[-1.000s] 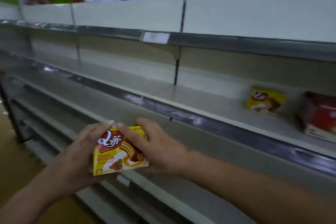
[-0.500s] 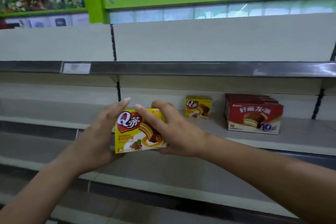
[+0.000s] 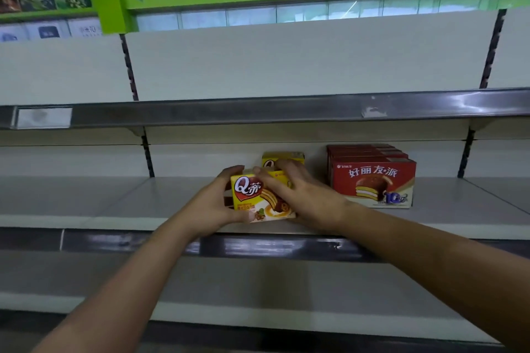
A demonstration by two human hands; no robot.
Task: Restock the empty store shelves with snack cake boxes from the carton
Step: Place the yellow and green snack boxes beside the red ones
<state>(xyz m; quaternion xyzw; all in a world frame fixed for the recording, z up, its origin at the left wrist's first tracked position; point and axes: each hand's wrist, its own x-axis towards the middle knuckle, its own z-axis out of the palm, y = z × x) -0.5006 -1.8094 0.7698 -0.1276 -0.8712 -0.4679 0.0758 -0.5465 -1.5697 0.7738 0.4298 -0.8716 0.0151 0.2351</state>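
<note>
Middle shelf (image 3: 114,198): the left hand (image 3: 213,203) holds the left edge of a yellow box (image 3: 258,198), grip curled round it, thumb on the lower front. The box stands upright at the front of the shelf; contact with the shelf cannot be confirmed. The right hand (image 3: 304,195) covers its top and right side, grip bent round it. A second yellow box (image 3: 284,157) stands directly behind. A row of red boxes (image 3: 372,180) stands just to the right.

Bare shelf (image 3: 86,200) leftward; red boxes (image 3: 372,180) close on the right.
</note>
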